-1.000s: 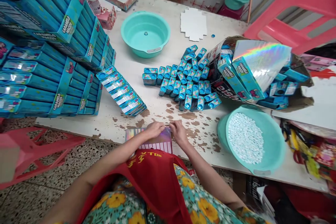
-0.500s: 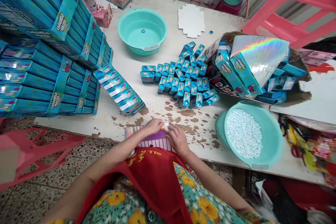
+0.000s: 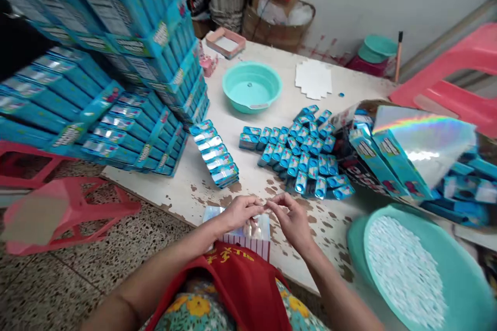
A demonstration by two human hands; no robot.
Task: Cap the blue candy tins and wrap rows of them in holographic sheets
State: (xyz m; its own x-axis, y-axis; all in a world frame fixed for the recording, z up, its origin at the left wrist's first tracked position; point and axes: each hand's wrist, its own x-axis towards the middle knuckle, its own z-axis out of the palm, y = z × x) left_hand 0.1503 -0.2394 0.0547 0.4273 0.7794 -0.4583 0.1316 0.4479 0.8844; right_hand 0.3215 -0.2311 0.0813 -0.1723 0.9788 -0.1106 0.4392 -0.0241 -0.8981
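Over a shiny silver and striped sheet (image 3: 262, 227) at the table's front edge, my left hand (image 3: 241, 213) has its fingers pressed together. My right hand (image 3: 289, 217) pinches right beside it, and the fingertips of both hands nearly meet. Whatever lies between the fingertips is too small to make out. Beyond the hands stand many small blue packs (image 3: 298, 152) in a loose cluster. A leaning row of blue packs (image 3: 215, 155) lies to the left of them.
Tall stacks of blue display boxes (image 3: 151, 62) rise at the left. An aqua basin (image 3: 251, 85) stands at the back; a tub of white pellets (image 3: 406, 264) is at the right. Behind it are an open carton (image 3: 359, 170) with blue boxes and a pink stool (image 3: 458, 83).
The camera view has shifted, so the table appears lower and farther right. My hands have lifted off the sheet and come together, fingertip to fingertip.
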